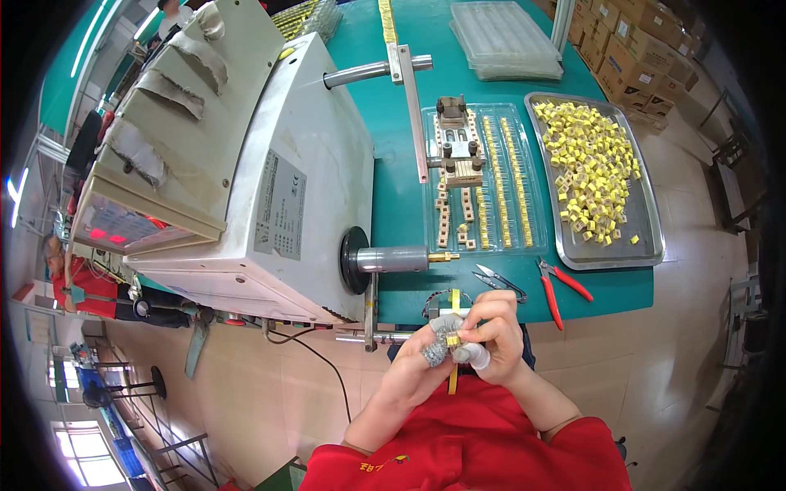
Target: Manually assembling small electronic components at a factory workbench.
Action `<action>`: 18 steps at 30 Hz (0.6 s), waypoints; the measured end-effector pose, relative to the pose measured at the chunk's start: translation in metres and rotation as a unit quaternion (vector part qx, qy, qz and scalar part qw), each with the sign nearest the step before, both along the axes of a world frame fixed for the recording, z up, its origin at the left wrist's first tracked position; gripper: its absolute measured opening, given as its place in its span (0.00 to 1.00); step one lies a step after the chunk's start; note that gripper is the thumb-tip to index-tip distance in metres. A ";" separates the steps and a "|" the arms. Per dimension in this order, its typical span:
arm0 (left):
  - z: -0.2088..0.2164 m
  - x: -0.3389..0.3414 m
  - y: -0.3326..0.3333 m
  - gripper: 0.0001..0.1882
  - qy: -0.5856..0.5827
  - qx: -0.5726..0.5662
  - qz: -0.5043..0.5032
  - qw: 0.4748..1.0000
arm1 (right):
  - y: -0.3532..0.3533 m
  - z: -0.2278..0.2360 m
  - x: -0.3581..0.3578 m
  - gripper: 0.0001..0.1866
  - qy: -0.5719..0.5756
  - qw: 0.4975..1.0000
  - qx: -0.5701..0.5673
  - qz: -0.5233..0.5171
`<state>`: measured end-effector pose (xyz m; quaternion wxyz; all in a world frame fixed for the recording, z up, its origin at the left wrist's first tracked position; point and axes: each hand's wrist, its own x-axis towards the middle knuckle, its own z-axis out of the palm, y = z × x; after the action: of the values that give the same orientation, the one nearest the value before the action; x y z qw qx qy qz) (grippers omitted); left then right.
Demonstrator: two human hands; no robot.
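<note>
Close to my chest, both hands meet around a small yellow-taped coil (453, 338). My left hand (416, 360) pinches it from the left, with grey-white covers on its fingertips. My right hand (498, 337) grips it from the right, its thumb and a finger pressed against it and a white cover on the thumb. A narrow strip of yellow tape (453, 381) shows below the fingers and again above them. How the strip joins the coil is hidden by the fingers. Just beyond lie dark snips (501, 282) and red-handled cutting pliers (555, 296).
A white bench machine (303, 188) with a projecting spindle (395, 259) stands at left. On the green table (401, 303) are a clear tray (536, 233) with rows of small parts, a metal fixture (458, 147), a metal tray (577, 260) heaped with yellow coils, and stacked clear trays (508, 41).
</note>
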<state>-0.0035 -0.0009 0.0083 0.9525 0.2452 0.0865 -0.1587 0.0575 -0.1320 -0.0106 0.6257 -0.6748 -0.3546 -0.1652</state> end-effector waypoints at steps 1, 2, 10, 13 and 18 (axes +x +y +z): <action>0.000 -0.001 -0.001 0.21 0.012 0.031 0.016 0.999 | 0.000 0.000 -0.001 0.10 0.000 1.000 0.000 0.000; -0.001 -0.001 -0.001 0.21 0.012 0.031 0.016 0.999 | 0.002 -0.001 -0.001 0.10 0.028 1.000 0.011 0.009; -0.003 0.002 0.001 0.25 -0.007 0.068 0.028 0.997 | -0.002 -0.004 0.002 0.13 0.086 0.994 0.031 0.064; -0.004 0.004 0.003 0.24 -0.040 0.061 0.027 0.997 | -0.005 0.002 0.005 0.13 0.057 0.994 -0.009 0.090; 0.000 0.003 0.001 0.14 -0.030 0.112 0.025 0.993 | -0.004 -0.005 0.002 0.12 0.073 0.995 0.016 0.060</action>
<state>-0.0006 0.0000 0.0087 0.9247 0.3532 0.0812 -0.1166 0.0595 -0.1360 -0.0152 0.6694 -0.6526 -0.3451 -0.0835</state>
